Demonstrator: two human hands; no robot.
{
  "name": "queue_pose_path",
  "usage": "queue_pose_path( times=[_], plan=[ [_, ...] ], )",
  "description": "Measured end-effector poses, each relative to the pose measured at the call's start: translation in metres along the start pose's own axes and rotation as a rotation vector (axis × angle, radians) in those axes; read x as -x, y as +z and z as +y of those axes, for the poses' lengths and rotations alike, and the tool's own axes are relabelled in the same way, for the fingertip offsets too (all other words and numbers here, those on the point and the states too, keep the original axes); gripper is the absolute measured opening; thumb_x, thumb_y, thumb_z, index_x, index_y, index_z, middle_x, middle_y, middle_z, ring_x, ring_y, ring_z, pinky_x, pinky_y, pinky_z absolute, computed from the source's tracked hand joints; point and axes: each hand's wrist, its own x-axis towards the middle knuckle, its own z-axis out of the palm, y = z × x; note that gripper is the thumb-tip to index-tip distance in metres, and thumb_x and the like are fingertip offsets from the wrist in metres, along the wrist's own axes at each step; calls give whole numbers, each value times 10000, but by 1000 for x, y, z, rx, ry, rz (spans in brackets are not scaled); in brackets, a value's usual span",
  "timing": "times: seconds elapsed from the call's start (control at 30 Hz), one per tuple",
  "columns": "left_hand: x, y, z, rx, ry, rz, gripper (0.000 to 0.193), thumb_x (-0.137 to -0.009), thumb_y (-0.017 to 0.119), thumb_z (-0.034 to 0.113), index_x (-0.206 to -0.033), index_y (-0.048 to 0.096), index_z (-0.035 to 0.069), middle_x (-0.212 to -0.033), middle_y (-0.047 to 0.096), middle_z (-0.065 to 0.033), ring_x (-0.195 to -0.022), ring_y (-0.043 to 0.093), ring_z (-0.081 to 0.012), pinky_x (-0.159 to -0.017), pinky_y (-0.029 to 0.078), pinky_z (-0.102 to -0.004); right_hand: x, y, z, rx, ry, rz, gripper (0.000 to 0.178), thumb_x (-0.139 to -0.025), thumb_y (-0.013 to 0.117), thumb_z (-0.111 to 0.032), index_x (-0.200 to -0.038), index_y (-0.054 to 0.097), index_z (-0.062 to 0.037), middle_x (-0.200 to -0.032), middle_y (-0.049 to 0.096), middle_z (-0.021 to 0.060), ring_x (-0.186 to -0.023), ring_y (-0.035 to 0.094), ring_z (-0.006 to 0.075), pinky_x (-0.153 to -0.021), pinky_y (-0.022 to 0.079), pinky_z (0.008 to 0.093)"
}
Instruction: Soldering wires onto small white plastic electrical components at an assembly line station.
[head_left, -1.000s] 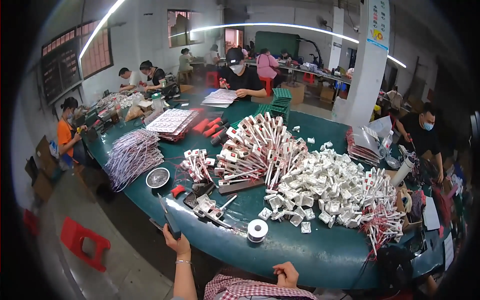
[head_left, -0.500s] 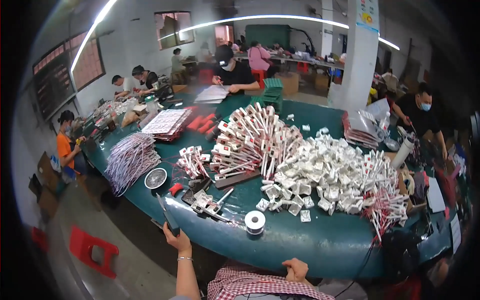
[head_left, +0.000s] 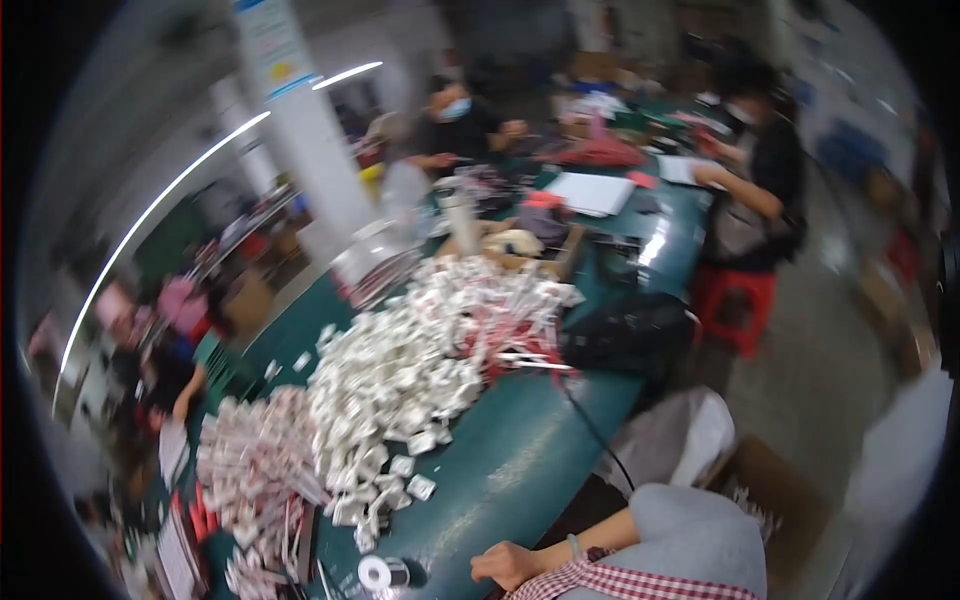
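Note:
The picture is motion-blurred. My right hand point(head_left: 505, 565) rests on the near edge of the green table point(head_left: 520, 450), fingers loosely curled, nothing seen in it; a thin band sits on its wrist. A white tape roll point(head_left: 378, 572) lies on the table just left of the hand. Beyond it spreads a big pile of small white parts point(head_left: 400, 370), with bundles of red-and-white wired pieces point(head_left: 260, 460) to the left. My left hand is out of the picture.
A black bag point(head_left: 625, 335) sits at the table's right edge, a black cable point(head_left: 590, 420) trailing from it. A white sack point(head_left: 670, 440) and cardboard box point(head_left: 760, 480) stand on the floor. A person in black point(head_left: 760, 160) works by a red stool point(head_left: 735, 295); a masked person point(head_left: 455, 120) sits farther off.
The view has swung sharply to the right and tilted. My left hand, earlier on the table edge, has left the picture; my right hand stays on the edge.

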Motion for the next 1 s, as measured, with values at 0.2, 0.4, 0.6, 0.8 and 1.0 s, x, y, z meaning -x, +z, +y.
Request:
queue_pose_path(
  times=[0.2,0.4,0.6,0.8,1.0],
  plan=[
    [-18,40,10,180,69,-83,350,-906,695,243,-1066,601,-53,-915,644,-227,-809,616,-335,-768,512,-413,6,11,10,-89,-1,62,107,-749,548,14,-795,477,-50,-709,470,97,-593,547,284,-525,419,391],
    [-26,19,0,111,49,-72,356,-904,696,249,-1067,602,-53,-921,646,-227,-809,618,-331,-766,510,-414,-3,9,1,-102,-31,111,153,-761,560,-14,-728,415,-47,-656,419,108,-558,504,288,-495,374,385],
    [-46,42,2,76,43,-53,362,-902,696,254,-1069,602,-52,-927,648,-227,-809,619,-328,-764,508,-416,2,14,7,-123,-7,78,158,-776,568,-100,-705,435,-54,-630,430,94,-531,500,259,-478,365,375],
    [-30,54,14,32,-25,-73,368,-899,697,260,-1070,602,-52,-934,651,-227,-810,620,-324,-763,507,-417,-7,-9,-1,-52,-131,-15,280,-826,603,-243,-654,454,-79,-614,394,63,-479,442,255,-453,327,393],
    [-25,85,29,44,-84,-71,374,-897,698,265,-1071,602,-51,-940,653,-227,-810,621,-320,-761,505,-419,0,-3,12,-115,-135,-73,309,-889,549,-271,-679,447,-68,-642,400,70,-533,466,265,-477,331,409]
  ],
)
